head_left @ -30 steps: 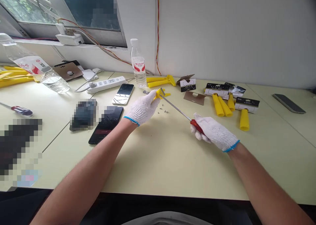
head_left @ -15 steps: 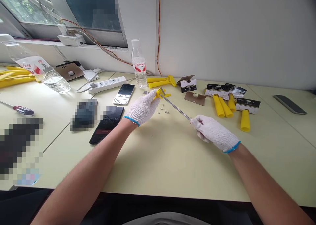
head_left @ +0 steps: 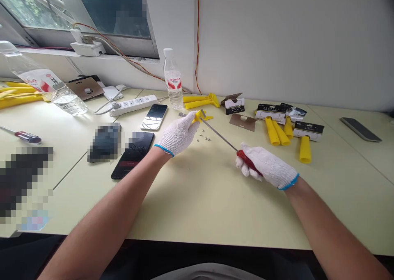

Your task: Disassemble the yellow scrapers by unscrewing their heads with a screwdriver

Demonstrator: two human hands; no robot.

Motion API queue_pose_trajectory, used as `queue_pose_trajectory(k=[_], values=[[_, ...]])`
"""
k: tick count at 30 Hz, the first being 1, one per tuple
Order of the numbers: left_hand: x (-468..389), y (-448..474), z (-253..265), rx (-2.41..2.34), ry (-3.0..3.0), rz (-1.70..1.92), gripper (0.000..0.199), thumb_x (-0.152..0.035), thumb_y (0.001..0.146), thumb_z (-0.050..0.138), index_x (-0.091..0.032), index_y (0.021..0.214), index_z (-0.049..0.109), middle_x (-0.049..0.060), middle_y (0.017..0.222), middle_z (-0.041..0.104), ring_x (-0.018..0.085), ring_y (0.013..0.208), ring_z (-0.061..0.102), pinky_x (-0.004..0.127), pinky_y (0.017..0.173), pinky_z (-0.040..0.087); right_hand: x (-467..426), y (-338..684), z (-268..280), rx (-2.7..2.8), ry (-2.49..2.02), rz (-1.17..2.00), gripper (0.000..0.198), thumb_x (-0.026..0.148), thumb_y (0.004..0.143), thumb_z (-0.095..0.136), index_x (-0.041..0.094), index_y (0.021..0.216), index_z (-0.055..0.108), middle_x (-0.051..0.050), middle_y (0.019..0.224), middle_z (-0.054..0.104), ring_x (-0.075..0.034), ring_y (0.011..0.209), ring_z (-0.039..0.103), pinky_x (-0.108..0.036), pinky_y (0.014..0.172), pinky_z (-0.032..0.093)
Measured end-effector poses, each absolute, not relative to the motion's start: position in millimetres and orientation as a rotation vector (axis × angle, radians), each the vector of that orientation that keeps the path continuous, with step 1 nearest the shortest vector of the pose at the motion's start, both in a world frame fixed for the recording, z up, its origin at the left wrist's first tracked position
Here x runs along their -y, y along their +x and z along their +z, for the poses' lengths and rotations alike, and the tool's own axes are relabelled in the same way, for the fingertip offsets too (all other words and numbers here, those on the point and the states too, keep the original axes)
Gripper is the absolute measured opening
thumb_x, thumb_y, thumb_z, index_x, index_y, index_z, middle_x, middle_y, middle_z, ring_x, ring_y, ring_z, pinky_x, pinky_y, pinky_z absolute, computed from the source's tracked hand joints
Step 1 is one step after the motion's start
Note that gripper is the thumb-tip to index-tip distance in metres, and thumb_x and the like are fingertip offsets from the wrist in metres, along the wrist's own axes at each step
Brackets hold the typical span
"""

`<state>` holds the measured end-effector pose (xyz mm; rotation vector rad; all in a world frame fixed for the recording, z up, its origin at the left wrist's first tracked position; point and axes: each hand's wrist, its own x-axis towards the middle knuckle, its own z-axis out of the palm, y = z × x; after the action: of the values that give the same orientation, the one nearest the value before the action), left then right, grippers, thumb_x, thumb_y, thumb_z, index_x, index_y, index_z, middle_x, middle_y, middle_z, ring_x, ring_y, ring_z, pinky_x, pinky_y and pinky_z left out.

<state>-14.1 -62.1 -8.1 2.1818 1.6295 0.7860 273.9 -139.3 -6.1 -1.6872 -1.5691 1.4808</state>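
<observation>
My gloved left hand (head_left: 180,132) is closed around the head of a yellow scraper (head_left: 198,115), which has a small metal plate at its end. In my gloved right hand (head_left: 266,165) lies the red handle of a screwdriver (head_left: 220,135), thumb along the top and fingers curled loosely underneath. The long shaft slants up to the left, its tip at the yellow head; whether it sits in a screw is too small to tell. Several small screws (head_left: 207,139) are scattered on the table below the head. My left hand hides most of the scraper.
Behind are a water bottle (head_left: 174,83), another yellow scraper (head_left: 201,101) and brown card (head_left: 243,122). Carded yellow handles (head_left: 277,131) lie to the right, beyond them a phone (head_left: 360,129). Leftward are phones (head_left: 132,155), a power strip (head_left: 134,105), a tilted bottle (head_left: 49,83) and a second screwdriver (head_left: 28,137).
My right fingers have loosened and shifted on the screwdriver, so its red handle now shows. My left hand and the yellow scraper have stayed nearly in place.
</observation>
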Motion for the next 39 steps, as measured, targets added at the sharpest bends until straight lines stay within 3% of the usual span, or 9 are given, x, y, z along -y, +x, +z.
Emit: queue_pose_trajectory(k=[4, 10, 15, 20, 25, 30, 35, 39], values=[[60.3, -15.2, -9.0, -1.612, 2.178, 0.797, 0.020, -0.035, 0.107, 0.047, -0.023, 0.110, 0.063, 0.005, 0.091, 0.070, 0.019, 0.073, 0.062, 0.028, 0.067, 0.042, 136.9, 276.7, -9.2, 1.627, -1.743, 1.252, 0.059, 0.077, 0.096, 0.059, 0.021, 0.078, 0.054, 0.000, 0.062, 0.057, -0.011, 0.052, 0.046, -0.024, 0.049, 0.035], [61.2, -14.1, -8.9, -1.599, 2.173, 0.808, 0.020, -0.035, 0.107, 0.047, -0.023, 0.109, 0.063, 0.005, 0.093, 0.070, 0.019, 0.075, 0.063, 0.028, 0.068, 0.042, 137.6, 276.6, -9.7, 1.583, -1.670, 1.530, 0.072, 0.085, 0.099, 0.038, 0.019, 0.090, 0.065, -0.004, 0.067, 0.063, -0.011, 0.047, 0.042, -0.027, 0.046, 0.034], [60.8, -14.1, -9.3, -1.590, 2.166, 0.821, 0.021, -0.036, 0.107, 0.047, -0.023, 0.109, 0.062, 0.006, 0.093, 0.071, 0.019, 0.074, 0.063, 0.028, 0.067, 0.043, 136.6, 275.0, -8.3, 1.638, -1.743, 1.291, 0.058, 0.078, 0.093, 0.062, 0.022, 0.080, 0.057, 0.001, 0.059, 0.056, -0.011, 0.049, 0.044, -0.027, 0.050, 0.035], [60.1, -14.3, -10.0, -1.575, 2.184, 0.833, 0.020, -0.035, 0.107, 0.047, -0.023, 0.107, 0.062, 0.005, 0.092, 0.070, 0.018, 0.073, 0.062, 0.027, 0.066, 0.041, 139.2, 274.3, -6.9, 1.610, -1.653, 1.530, 0.068, 0.080, 0.102, 0.037, 0.020, 0.087, 0.065, -0.002, 0.063, 0.060, -0.011, 0.047, 0.042, -0.026, 0.046, 0.034], [60.2, -14.5, -10.4, -1.584, 2.159, 0.824, 0.020, -0.036, 0.106, 0.047, -0.023, 0.108, 0.062, 0.005, 0.092, 0.070, 0.019, 0.074, 0.063, 0.027, 0.065, 0.041, 135.3, 272.6, -6.4, 1.686, -1.829, 1.216, 0.057, 0.076, 0.097, 0.058, 0.022, 0.080, 0.053, 0.001, 0.057, 0.056, -0.011, 0.049, 0.045, -0.024, 0.049, 0.034], [60.5, -14.2, -10.2, -1.594, 2.158, 0.813, 0.017, -0.036, 0.107, 0.048, -0.024, 0.108, 0.061, 0.004, 0.092, 0.070, 0.019, 0.076, 0.063, 0.027, 0.065, 0.039, 137.4, 270.6, -5.9, 1.622, -1.695, 1.480, 0.074, 0.085, 0.100, 0.036, 0.018, 0.089, 0.066, -0.004, 0.066, 0.063, -0.011, 0.048, 0.041, -0.026, 0.046, 0.034], [60.8, -14.6, -8.6, -1.601, 2.141, 0.813, 0.016, -0.034, 0.107, 0.048, -0.023, 0.107, 0.060, 0.004, 0.090, 0.068, 0.018, 0.072, 0.061, 0.027, 0.064, 0.037, 134.9, 271.8, -11.3, 1.641, -1.829, 1.172, 0.056, 0.076, 0.095, 0.061, 0.021, 0.082, 0.057, 0.001, 0.060, 0.054, -0.011, 0.051, 0.045, -0.024, 0.048, 0.034], [61.0, -14.1, -9.1, -1.584, 2.155, 0.808, 0.016, -0.035, 0.107, 0.048, -0.023, 0.106, 0.059, 0.004, 0.091, 0.068, 0.018, 0.075, 0.061, 0.028, 0.065, 0.037, 137.4, 274.6, -11.3, 1.662, -1.714, 1.375, 0.063, 0.081, 0.099, 0.046, 0.021, 0.089, 0.061, -0.002, 0.066, 0.062, -0.011, 0.049, 0.043, -0.025, 0.046, 0.033]])
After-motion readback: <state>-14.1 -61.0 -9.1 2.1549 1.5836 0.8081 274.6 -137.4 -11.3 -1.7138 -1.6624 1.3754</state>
